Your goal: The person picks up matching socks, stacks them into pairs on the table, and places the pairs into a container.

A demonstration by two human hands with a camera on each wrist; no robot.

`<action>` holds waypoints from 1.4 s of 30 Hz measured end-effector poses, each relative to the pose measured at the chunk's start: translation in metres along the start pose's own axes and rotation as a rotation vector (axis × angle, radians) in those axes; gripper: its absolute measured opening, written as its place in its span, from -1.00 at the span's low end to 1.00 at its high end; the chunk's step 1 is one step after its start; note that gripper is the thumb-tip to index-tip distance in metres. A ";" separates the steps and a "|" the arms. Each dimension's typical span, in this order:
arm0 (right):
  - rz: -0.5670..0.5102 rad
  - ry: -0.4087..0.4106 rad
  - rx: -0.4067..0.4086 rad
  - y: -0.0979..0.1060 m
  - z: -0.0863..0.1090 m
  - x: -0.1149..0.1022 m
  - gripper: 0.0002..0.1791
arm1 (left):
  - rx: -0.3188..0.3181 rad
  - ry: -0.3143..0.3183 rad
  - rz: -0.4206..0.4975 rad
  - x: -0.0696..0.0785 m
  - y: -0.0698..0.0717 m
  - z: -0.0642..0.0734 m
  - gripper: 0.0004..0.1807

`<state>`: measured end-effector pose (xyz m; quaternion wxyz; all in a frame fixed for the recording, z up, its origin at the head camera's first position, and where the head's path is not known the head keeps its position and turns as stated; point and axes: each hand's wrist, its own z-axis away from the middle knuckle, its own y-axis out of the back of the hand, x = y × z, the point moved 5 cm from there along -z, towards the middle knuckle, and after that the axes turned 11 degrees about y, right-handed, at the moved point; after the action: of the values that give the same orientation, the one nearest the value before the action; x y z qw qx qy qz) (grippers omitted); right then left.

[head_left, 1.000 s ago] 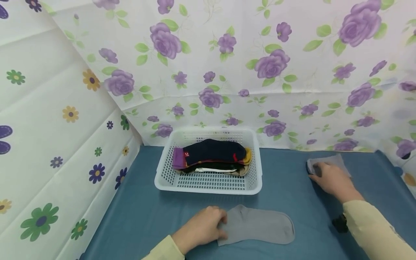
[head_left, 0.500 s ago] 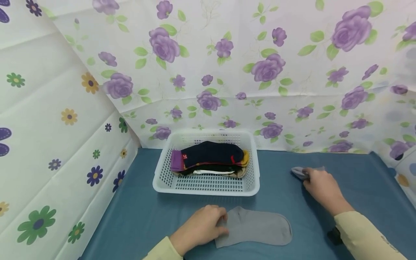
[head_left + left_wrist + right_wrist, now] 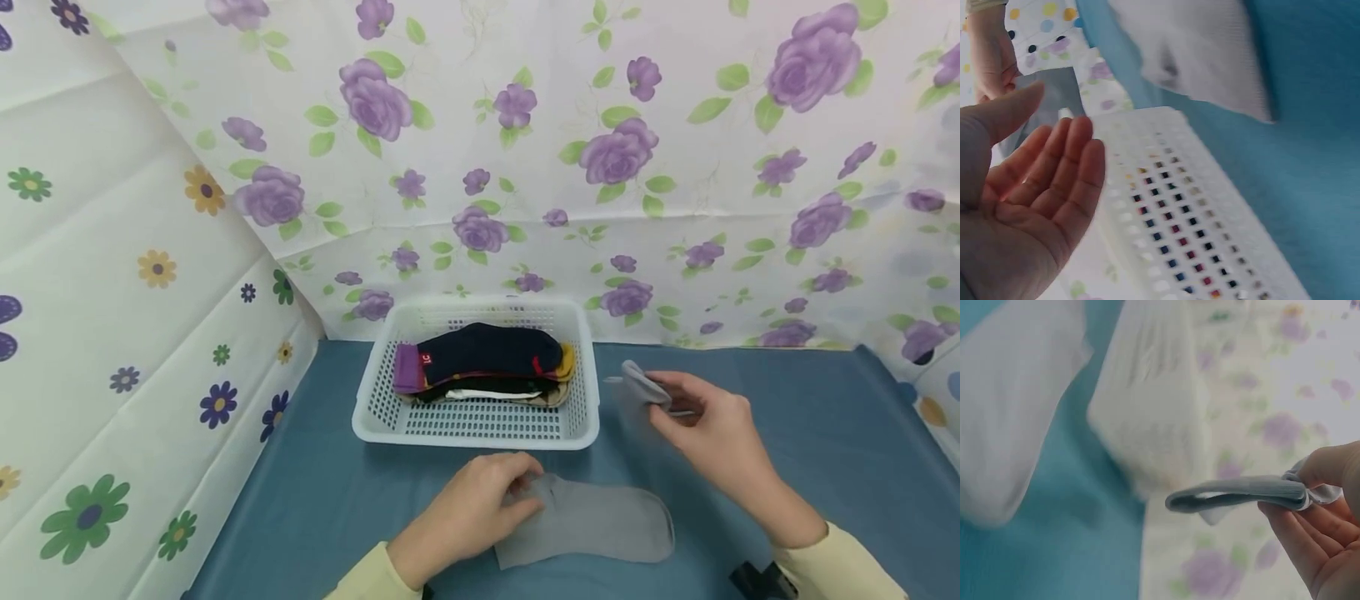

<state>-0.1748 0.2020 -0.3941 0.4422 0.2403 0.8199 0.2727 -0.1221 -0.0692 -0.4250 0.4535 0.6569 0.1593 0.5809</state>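
A flat grey sock [image 3: 615, 521] lies on the blue cloth, its toe to the right. Over its cuff end hovers my left hand [image 3: 468, 512]; in the left wrist view the palm and relaxed fingers [image 3: 1075, 156] face the camera with nothing in them. To the right of the basket, my right hand [image 3: 723, 437] pinches a second grey sock [image 3: 641, 387] between thumb and fingers, up off the cloth. The right wrist view shows this sock [image 3: 1241, 492] edge-on, its cuff opening gaping and part of it bunched at the fingertips.
Behind the flat sock stands a white perforated basket [image 3: 472, 442] with several folded socks stacked inside, a navy sock [image 3: 487, 350] on top. Flower-printed sheets [image 3: 525, 175] hang behind and at the left of the blue cloth [image 3: 300, 500].
My right hand has lifted the second grey sock from the right side of the cloth and brought it left, near the basket. My left hand has shifted slightly right over the flat sock.
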 end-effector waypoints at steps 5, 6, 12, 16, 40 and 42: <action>-0.069 0.084 0.040 -0.004 0.004 -0.044 -0.53 | 0.127 -0.083 0.050 0.019 0.014 -0.002 -0.80; -0.076 0.098 0.042 -0.006 0.006 -0.050 -0.52 | 0.143 -0.087 0.066 0.021 0.016 -0.003 -0.79; -0.132 0.175 0.041 -0.019 0.017 -0.076 -0.52 | 0.148 -0.016 0.242 0.027 0.018 -0.008 -0.65; -0.182 0.187 0.001 -0.031 0.022 -0.085 -0.51 | 0.124 0.039 0.355 0.028 0.015 -0.011 -0.55; -0.388 0.150 -0.093 -0.050 0.027 -0.090 -0.60 | 0.181 -0.055 0.281 0.035 0.011 -0.009 -0.75; -0.390 0.158 -0.083 -0.048 0.026 -0.089 -0.62 | 0.173 -0.068 0.279 0.035 0.011 -0.009 -0.75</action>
<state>-0.1156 0.1165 -0.3849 0.4306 0.0367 0.8710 0.2336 -0.1244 -0.0457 -0.3952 0.3152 0.7284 0.1005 0.6000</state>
